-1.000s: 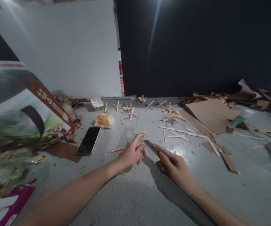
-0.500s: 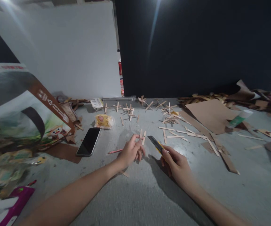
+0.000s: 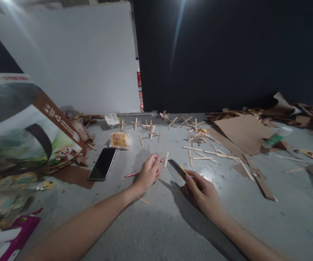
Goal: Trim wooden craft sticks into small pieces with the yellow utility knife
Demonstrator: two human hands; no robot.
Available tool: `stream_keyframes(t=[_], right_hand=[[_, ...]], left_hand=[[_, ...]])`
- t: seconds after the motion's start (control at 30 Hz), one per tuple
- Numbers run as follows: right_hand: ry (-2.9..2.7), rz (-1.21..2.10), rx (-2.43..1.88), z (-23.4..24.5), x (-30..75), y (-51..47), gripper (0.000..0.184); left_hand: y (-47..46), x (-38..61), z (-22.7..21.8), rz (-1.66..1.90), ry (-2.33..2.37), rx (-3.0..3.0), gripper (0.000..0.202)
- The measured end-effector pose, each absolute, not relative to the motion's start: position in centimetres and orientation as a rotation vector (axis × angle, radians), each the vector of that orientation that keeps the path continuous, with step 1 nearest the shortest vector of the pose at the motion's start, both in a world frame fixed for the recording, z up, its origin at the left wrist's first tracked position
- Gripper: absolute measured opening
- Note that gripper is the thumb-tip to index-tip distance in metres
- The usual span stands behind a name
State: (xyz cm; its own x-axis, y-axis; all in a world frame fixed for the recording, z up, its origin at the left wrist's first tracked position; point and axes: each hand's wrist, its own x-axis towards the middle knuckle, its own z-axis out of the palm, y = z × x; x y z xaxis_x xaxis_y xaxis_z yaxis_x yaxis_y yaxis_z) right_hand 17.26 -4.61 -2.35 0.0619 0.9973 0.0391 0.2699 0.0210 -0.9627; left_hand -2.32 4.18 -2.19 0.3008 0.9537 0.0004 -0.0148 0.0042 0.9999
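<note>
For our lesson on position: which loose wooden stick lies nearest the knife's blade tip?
The stick between the blade tip and the left hand; the other loose sticks lie farther off.

Slim yellow-and-black utility knife [image 3: 177, 169], blade dark grey. Flat pale-tan wooden craft stick [image 3: 166, 159]. Smooth grey tabletop [image 3: 145, 232]. Rectangular black-screened phone [image 3: 102, 164], silvery edge. Thin reddish-pink rod [image 3: 132, 174], possibly striped; blurry.

Craft workspace, indoors; home or workshop, can't tell.
Grey worktop [image 3: 145, 235] strewn with wooden sticks [image 3: 202, 157], cardboard [image 3: 243, 133], glue stick [image 3: 276, 138], utility knife [image 3: 176, 168]; phone [image 3: 103, 164] among it, scraps [image 3: 235, 113] heaped at back right, white panel [image 3: 72, 58] and black panel [image 3: 227, 54] behind.
</note>
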Motion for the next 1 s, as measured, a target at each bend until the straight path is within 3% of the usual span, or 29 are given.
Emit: stream_keyframes(t=[0.17,0.37,0.77,1.0], right_hand=[[-1.439,0.947,-1.431,-2.5,17.3,-4.9,0.059],[-1.616,0.695,-1.372,-2.7,17.6,-4.7,0.039],[-1.722,0.474,-1.348,-3.0,17.7,0.8,0.027],[-1.733,0.329,-1.364,-3.7,18.9,4.6,0.025]], left_hand=[[4.1,-2.3,-2.1,0.954,0.972,1.289,0.047],[4.3,-2.4,-2.2,0.975,0.972,1.289,0.043],[3.8,0.2,-1.2,1.167,1.129,1.213,0.024],[5.1,0.3,-2.2,1.217,1.098,1.16,0.025]])
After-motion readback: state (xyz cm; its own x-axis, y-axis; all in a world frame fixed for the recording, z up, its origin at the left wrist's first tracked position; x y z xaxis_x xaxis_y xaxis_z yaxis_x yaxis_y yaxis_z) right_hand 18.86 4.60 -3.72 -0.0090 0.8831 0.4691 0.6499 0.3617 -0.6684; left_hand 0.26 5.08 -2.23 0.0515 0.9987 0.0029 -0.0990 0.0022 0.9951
